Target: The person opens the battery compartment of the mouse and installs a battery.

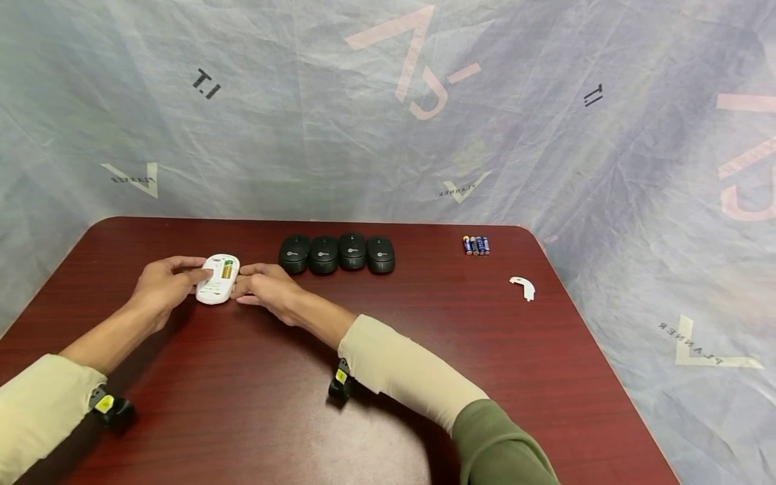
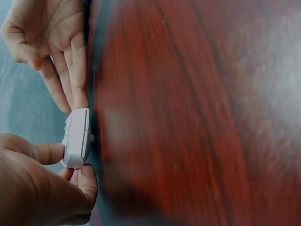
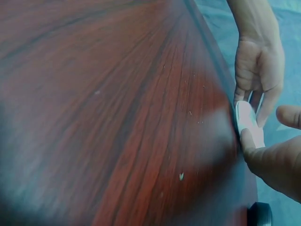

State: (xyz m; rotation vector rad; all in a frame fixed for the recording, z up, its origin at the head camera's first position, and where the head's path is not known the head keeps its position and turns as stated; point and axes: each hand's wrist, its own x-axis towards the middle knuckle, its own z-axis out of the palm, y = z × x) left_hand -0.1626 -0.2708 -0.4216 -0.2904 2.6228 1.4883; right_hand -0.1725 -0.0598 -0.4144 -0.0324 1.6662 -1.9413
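Note:
A white computer mouse [image 1: 213, 291] is turned underside up at the left of the table, its battery compartment uncovered with a gold-and-green battery [image 1: 227, 269] inside. My left hand [image 1: 165, 283] grips it from the left, thumb on the underside. In the left wrist view, that thumb and the curled fingers pinch the near end of the mouse [image 2: 77, 139]. From the other side my right hand [image 1: 267, 289] touches the mouse's edge; its fingers [image 2: 77, 70] look straight there. The right wrist view shows the mouse [image 3: 247, 120] between both hands.
Several black mice [image 1: 324, 254] stand in a row at the back middle of the dark red table [image 1: 254, 404]. Several batteries [image 1: 476, 245] lie side by side at the back right. A curved white cover [image 1: 523, 287] lies near the right edge. Grey fabric [image 1: 303, 135] hangs behind.

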